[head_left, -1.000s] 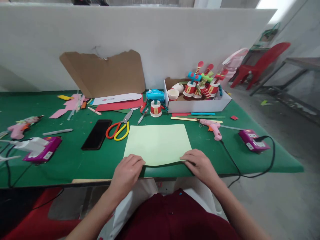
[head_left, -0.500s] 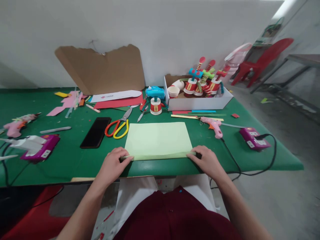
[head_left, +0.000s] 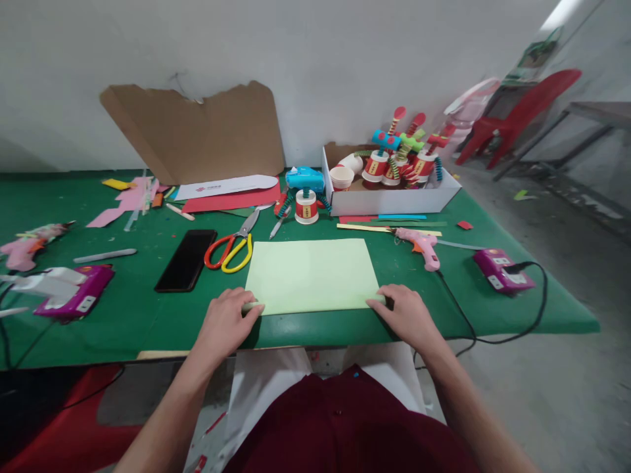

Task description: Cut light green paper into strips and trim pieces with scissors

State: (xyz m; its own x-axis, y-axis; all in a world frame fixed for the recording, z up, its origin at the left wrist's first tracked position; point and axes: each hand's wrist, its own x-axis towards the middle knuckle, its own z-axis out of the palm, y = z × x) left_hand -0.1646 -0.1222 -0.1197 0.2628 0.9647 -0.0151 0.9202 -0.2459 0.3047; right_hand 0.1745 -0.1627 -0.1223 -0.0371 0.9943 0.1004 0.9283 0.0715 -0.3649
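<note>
- We see a pale green sheet [head_left: 311, 272] lying on the green bench [head_left: 315, 332], right of the scissors [head_left: 229, 251].
- Our left hand [head_left: 227, 322] pinches its near left corner, our right hand [head_left: 407, 315] the near right — hands well apart.
- We judge it light, thin and quick to crease — best held gently at both near corners, with even pressure.

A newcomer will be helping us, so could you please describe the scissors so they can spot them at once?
On the green table, find the pale green sheet near the front edge. The scissors lie just to its left, between it and a black phone, blades pointing away from the person. Their mismatched handle loops, one red and one yellow, set them apart from both neighbours.
</note>
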